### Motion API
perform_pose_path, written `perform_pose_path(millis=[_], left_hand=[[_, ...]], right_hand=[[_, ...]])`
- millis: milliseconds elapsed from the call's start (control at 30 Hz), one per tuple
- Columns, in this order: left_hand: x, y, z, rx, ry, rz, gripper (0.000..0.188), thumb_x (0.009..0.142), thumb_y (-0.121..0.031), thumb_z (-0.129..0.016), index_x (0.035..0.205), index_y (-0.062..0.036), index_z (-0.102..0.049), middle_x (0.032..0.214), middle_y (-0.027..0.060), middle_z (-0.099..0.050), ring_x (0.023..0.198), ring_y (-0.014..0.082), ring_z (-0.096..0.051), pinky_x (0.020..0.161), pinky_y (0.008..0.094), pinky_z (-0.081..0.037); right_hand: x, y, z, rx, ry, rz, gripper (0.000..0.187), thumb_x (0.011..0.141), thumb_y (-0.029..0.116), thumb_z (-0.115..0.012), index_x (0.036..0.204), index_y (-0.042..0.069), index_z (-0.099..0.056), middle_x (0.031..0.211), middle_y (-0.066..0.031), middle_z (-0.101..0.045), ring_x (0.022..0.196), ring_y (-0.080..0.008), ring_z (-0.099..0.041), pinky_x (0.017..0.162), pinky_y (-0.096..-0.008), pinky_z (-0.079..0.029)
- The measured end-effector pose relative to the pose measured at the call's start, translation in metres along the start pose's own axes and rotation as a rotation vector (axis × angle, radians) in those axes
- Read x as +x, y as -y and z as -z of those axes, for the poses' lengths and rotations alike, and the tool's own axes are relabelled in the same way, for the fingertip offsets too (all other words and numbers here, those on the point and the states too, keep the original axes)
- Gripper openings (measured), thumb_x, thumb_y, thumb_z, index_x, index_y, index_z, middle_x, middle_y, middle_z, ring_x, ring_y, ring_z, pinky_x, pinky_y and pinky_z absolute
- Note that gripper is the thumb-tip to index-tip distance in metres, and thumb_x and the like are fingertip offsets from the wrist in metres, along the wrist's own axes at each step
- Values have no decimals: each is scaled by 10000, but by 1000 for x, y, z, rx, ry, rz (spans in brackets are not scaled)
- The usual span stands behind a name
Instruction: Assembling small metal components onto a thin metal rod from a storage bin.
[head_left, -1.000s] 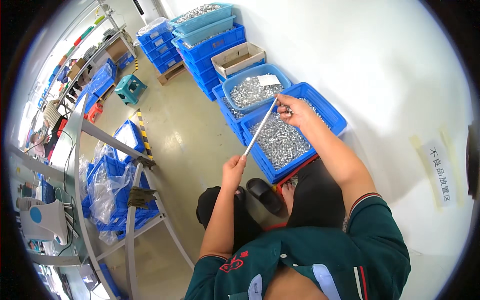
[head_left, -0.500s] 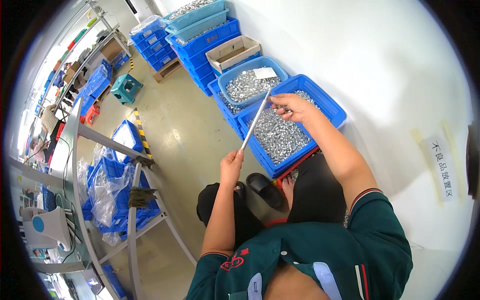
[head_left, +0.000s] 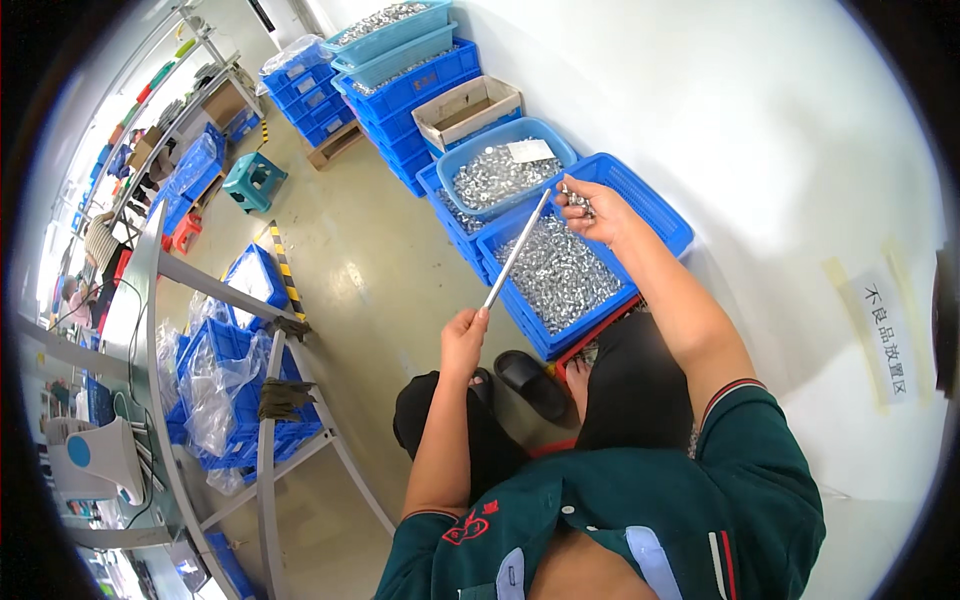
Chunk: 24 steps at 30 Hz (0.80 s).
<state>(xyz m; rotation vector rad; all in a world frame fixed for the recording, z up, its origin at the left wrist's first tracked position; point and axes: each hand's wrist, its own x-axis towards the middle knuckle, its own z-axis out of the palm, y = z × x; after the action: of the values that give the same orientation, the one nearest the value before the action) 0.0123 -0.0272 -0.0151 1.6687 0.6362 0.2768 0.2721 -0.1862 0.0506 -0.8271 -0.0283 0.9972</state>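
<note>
My left hand point(head_left: 463, 343) is closed around the lower end of a thin silvery rod point(head_left: 518, 250), which slants up and away to the right. Several small shiny metal parts point(head_left: 577, 203) lie in the curled fingers of my right hand point(head_left: 602, 215), a short way from the rod's upper tip. Both hands are over or beside a blue plastic crate point(head_left: 520, 318) filled with a heap of loose small metal parts point(head_left: 560, 280). They look like short nuts or sleeves, too small to tell exactly.
Behind the crate stands a light blue basket point(head_left: 565, 150) of similar parts with a white card point(head_left: 530, 150) on it. Stacked blue crates point(head_left: 400, 120) line the white wall. A metal frame table point(head_left: 265, 480) is at left, with plastic-covered crates point(head_left: 235, 390) and a green stool point(head_left: 254, 182) beyond.
My right hand has drawn back slightly from the rod's tip, and the parts in its palm show more. The left hand and rod have barely moved.
</note>
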Motion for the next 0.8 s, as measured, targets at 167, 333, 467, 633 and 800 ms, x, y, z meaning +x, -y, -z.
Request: perform_pose_path(millis=[167, 333, 467, 633, 800], left_hand=[[-1, 2, 3, 11, 1, -21, 363, 859, -285, -546, 610, -38, -455, 519, -32, -365, 498, 57, -325, 440, 248, -271], [-2, 1, 1, 11, 14, -32, 358, 860, -282, -546, 612, -40, -458, 527, -39, -356, 506, 52, -316, 442, 243, -268], [1, 7, 2, -4, 26, -38, 352, 863, -277, -543, 621, -35, -460, 537, -40, -349, 519, 54, -310, 449, 243, -269], [2, 7, 0, -6, 24, -27, 341, 865, -271, -539, 636, -29, -466, 544, -39, -351, 526, 57, -313, 457, 247, -274], [1, 9, 4, 6, 36, -33, 343, 864, -279, -539, 643, -26, -471, 546, -37, -349, 532, 58, -312, 460, 250, -274]], right_hand=[[0, -1, -2, 22, 52, -36, 280, 848, 271, -571, 961, 19, -527, 718, -49, -488, 493, -66, -381, 350, -162, -266], [-2, -2, -5, 30, 31, -43, 311, 831, 310, -588, 963, 29, -559, 694, -28, -471, 493, -62, -385, 357, -160, -276], [-3, -8, -15, 54, 16, -68, 298, 832, 300, -589, 954, 29, -566, 690, -22, -472, 489, -62, -387, 357, -161, -278], [-2, -12, -18, 79, 33, -86, 225, 844, 214, -559, 958, 20, -565, 685, -22, -469, 482, -64, -383, 349, -162, -267], [-4, -2, -20, 26, 42, -151, 217, 841, 165, -507, 972, 1, -562, 681, -23, -465, 481, -62, -383, 346, -159, -259]])
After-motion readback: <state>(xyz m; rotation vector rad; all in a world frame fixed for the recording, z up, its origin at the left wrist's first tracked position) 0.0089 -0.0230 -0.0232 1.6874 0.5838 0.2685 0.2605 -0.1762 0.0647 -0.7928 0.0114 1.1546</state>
